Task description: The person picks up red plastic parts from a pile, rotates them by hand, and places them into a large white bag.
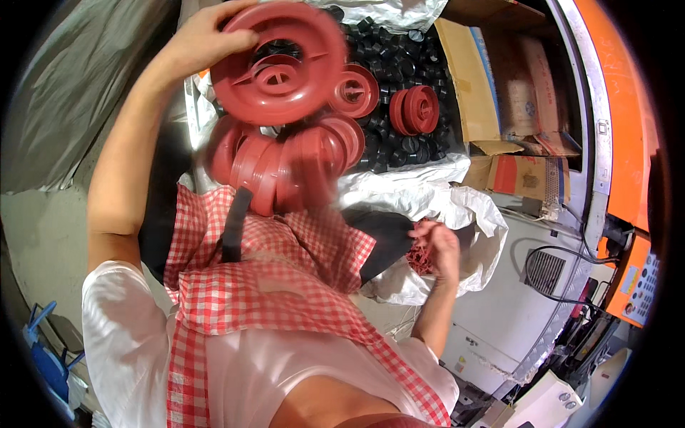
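My left hand grips the rim of a large red plastic ring-shaped part, with its thumb over the edge. An inner hub joined by spokes shows through the ring's opening. Beneath it, several more red round parts lie stacked on their sides against my lap, partly blurred. A smaller red round part sits just to the right of the ring. Off to the right, my right hand is over a white sack that holds red plastic scraps. Its fingers are smeared by motion, and whether anything is in them is unclear.
Many small black caps fill a plastic-lined container ahead, with a pair of red parts on top. Cardboard boxes stand at the far right. A pale machine cabinet, a loose cable and an orange control panel line the right side.
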### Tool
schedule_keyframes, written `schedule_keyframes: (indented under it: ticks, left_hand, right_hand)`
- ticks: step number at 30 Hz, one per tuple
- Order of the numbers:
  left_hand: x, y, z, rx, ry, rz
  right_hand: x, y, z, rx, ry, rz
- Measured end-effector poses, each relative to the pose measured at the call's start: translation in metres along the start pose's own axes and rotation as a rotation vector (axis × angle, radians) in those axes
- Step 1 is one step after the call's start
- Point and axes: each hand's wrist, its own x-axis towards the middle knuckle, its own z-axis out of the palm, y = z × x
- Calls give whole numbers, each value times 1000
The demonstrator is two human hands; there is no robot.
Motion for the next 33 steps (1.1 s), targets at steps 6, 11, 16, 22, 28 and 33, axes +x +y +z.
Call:
schedule_keyframes:
  ticks: [6, 11, 16, 22, 28, 33]
  left_hand:
    - [-12, -31, -34, 713, 170, -352]
    - [2, -87, -42, 868, 336, -470]
    - [15, -105, -4, 985, 80, -703]
    - [13, -66, 4, 922, 186, -294]
    - [13, -36, 42, 687, 45, -249]
    - [16, -46, 69, 389, -27, -114]
  right_hand:
    - [11, 87, -112, -1638, 772, -333]
    - [117, 33, -13, -720, 402, -420]
    - [258, -5, 103, -427, 28, -376]
    - [344, 4, 160, -1554, -19, -621]
    - [357, -7, 140, -1497, -16, -778]
    - [327, -42, 108, -1086, 122, -678]
